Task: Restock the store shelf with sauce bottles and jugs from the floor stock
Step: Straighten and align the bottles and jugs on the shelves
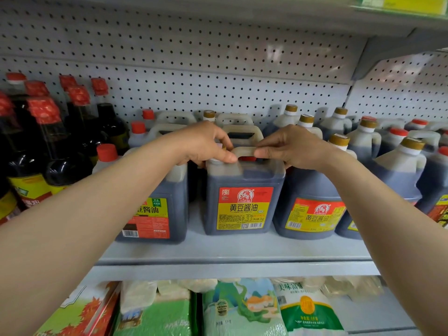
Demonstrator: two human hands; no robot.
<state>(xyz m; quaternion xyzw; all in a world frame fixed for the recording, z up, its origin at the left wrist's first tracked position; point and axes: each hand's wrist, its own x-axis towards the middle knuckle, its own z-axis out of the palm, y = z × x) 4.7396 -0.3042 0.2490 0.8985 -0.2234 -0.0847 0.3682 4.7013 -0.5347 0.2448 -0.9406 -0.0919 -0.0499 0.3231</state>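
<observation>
We see the left hand [206, 144] and right hand [294, 147] with fingers curled round the handle of the soy sauce jug [243, 197], which stands upright at the shelf [232, 253] front. Just beside it on either side stand a green-labelled jug [155, 209] and a twin jug [310, 207]; behind it more jugs [242, 133] crowd the pegboard [194, 69], and tall dark bottles [43, 141] stand well to its left.

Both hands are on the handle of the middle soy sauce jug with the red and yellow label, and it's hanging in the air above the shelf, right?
Not quite. The head view shows the dark plastic soy sauce jug standing on the grey metal shelf, not in the air. The left hand and right hand do hold its handle.
</observation>
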